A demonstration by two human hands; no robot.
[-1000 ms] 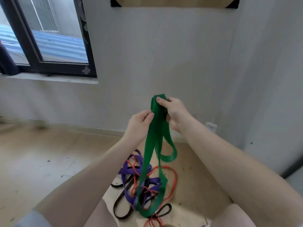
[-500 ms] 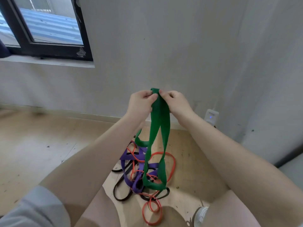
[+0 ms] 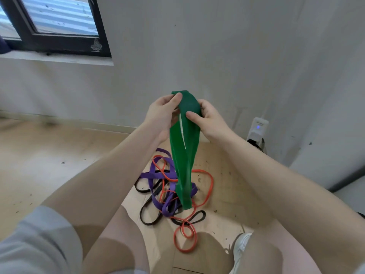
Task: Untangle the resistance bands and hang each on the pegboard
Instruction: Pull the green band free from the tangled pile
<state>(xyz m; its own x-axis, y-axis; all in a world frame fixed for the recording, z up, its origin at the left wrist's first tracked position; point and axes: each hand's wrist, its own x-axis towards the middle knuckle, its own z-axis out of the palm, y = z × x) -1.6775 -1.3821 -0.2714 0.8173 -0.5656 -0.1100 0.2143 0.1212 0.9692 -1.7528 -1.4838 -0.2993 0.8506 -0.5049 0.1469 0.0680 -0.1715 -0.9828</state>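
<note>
The scene is lit softly and evenly by daylight admitted through the window (image 3: 59, 18) at upper left; the pane is rendered bright but not blown out. No hard glare is recorded on the wall (image 3: 227, 46) right of the window. Diffuse shadows are cast on the floor (image 3: 39, 155) below the window, darkest under the arms and knees at the bottom edge. Motion blur is noted along the sill and skirting beneath the window. Wide-angle distortion is seen: the window frame is bowed and tilted, and forearms are stretched toward the lower corners. The green band (image 3: 183, 147) is rendered fairly sharp; fine texture is smeared by compression.
</note>
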